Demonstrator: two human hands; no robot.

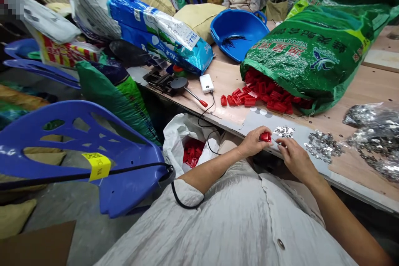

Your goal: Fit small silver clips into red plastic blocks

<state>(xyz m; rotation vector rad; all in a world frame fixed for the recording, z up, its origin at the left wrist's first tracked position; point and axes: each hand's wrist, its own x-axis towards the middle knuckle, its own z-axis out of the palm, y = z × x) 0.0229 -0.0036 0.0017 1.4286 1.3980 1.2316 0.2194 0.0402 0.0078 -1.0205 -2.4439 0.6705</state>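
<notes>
My left hand [254,141] is closed round a small red plastic piece [265,136] at the near edge of the wooden table [368,91]. My right hand [294,156] is beside it, fingertips pinched toward the red piece on something too small to make out. Just beyond my hands lie small piles of shiny metal bits [322,145]. Loose red plastic pieces [249,99] spill from a big green sack [314,45] lying on the table.
A white bag [179,133] holding red pieces hangs below the table edge. A blue basin [237,33], a white power bank [206,83] with cable, a small black press tool [165,81], stacked sacks and a blue plastic chair [90,149] surround me. Another person sits at the back.
</notes>
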